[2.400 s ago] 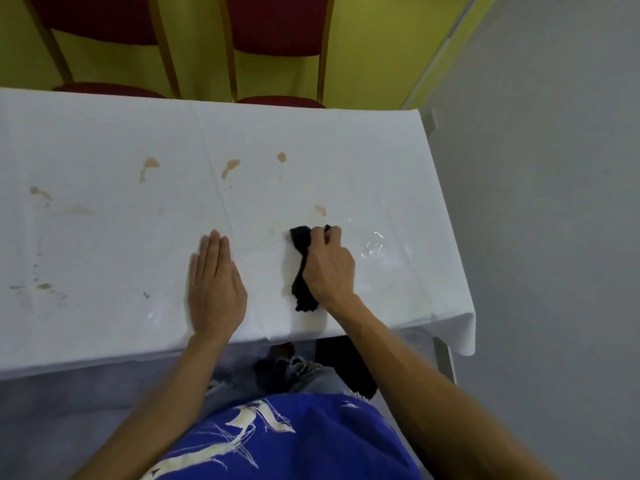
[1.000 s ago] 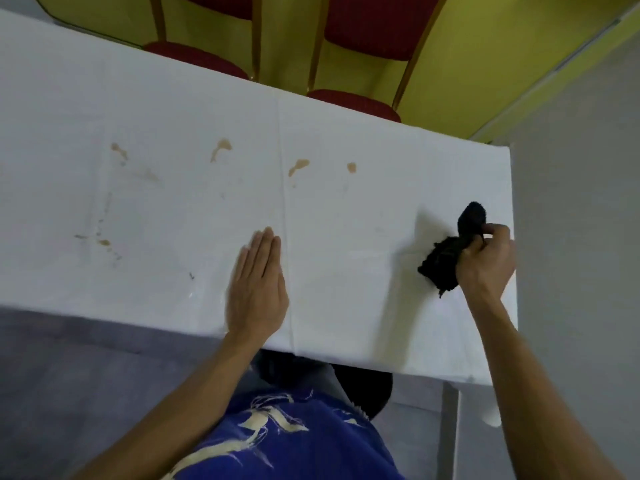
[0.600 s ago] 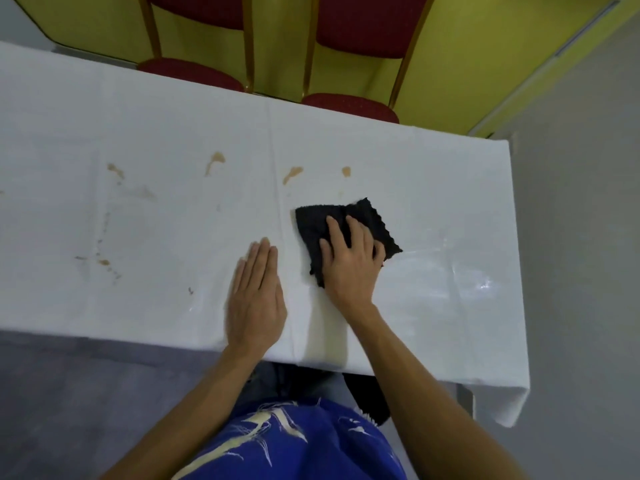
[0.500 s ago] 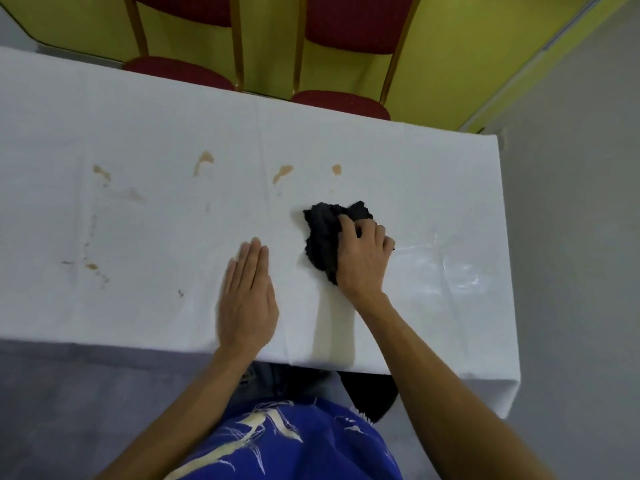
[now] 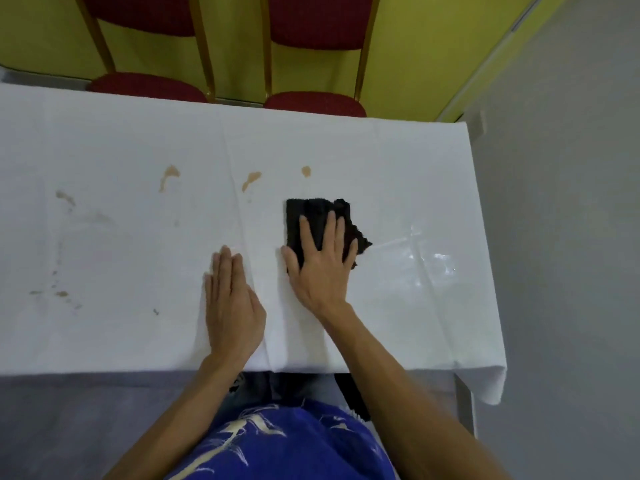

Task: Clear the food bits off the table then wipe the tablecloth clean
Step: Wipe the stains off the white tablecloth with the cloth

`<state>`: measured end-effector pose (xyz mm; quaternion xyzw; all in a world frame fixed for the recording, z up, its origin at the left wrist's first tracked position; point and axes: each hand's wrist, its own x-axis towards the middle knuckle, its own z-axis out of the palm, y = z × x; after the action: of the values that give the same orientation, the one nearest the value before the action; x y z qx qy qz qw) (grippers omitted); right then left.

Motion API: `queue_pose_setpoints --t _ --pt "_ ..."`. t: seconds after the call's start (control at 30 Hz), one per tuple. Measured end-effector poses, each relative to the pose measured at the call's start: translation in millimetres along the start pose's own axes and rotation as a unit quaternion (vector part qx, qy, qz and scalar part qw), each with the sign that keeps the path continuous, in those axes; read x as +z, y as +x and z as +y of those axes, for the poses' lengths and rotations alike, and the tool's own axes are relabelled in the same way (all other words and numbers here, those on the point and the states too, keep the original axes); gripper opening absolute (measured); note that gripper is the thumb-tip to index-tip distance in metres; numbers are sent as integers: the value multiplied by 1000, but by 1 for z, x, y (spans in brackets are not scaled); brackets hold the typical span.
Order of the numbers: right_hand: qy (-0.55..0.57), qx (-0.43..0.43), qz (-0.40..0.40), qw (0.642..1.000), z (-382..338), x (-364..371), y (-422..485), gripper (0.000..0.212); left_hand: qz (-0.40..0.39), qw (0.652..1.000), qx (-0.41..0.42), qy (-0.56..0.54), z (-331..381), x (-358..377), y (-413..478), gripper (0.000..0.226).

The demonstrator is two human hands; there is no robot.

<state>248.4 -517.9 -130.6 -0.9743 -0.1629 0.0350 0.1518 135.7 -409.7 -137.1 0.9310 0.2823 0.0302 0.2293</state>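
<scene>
One black cloth [image 5: 313, 220] lies flat on the white tablecloth [image 5: 398, 161], under the spread right hand [image 5: 320, 268]. The left hand [image 5: 232, 306] rests flat and empty at its 8 o'clock. Three tan stains [image 5: 251, 178] sit at 11 o'clock; two red chairs [image 5: 313, 102] at 12.

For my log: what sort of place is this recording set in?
Probably a banquet or function room. A long table under a white tablecloth with tan stains, red-upholstered chairs with gold-coloured frames along its far side, and a yellow wall suggest it.
</scene>
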Motion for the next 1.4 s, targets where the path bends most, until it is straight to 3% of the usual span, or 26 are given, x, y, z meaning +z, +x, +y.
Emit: queue_pose_setpoints --t 0.1,0.2,0.43,0.53,0.6,0.7,0.77,0.9,1.03,1.07,1.1,1.17,1.27,1.33,1.4 --pt "12 -24 28 999 0 15 -1 51 12 999 -22 -28 26 2 14 57" --pt "15 -76 69 995 14 15 4 44 0 999 25 -33 45 15 33 55" --pt "-32 -108 79 990 84 -15 18 54 -1 996 79 34 38 29 33 54" --pt "-92 -37 94 991 148 -42 34 51 1 996 83 40 40 29 34 55" --pt "-121 55 110 985 193 -67 43 42 -1 996 81 44 40 28 34 55" --pt "-57 202 201 957 222 -107 54 41 -1 996 81 49 43 27 34 55" --pt "26 234 227 945 207 -114 63 40 2 995 81 53 43 27 35 55" --pt "64 217 148 963 149 -73 67 45 5 995 79 56 44 26 35 55" --pt "179 348 124 912 91 -54 83 24 10 995 79 63 48 25 35 54" --pt "174 349 109 914 68 -55 82 26 10 995 79 65 47 25 35 55" --pt "163 326 92 927 50 -51 77 29 7 995 79 65 46 25 35 55" --pt "140 172 38 975 19 -35 57 29 1 995 78 65 45 25 35 55" --pt "101 21 -40 994 22 -32 35 34 -2 995 77 65 46 26 35 55" --pt "51 -5 -35 998 46 -46 31 30 -1 995 80 62 46 25 36 55" --pt "-5 16 -20 1000 83 -63 28 46 -4 995 82 61 44 25 36 55"
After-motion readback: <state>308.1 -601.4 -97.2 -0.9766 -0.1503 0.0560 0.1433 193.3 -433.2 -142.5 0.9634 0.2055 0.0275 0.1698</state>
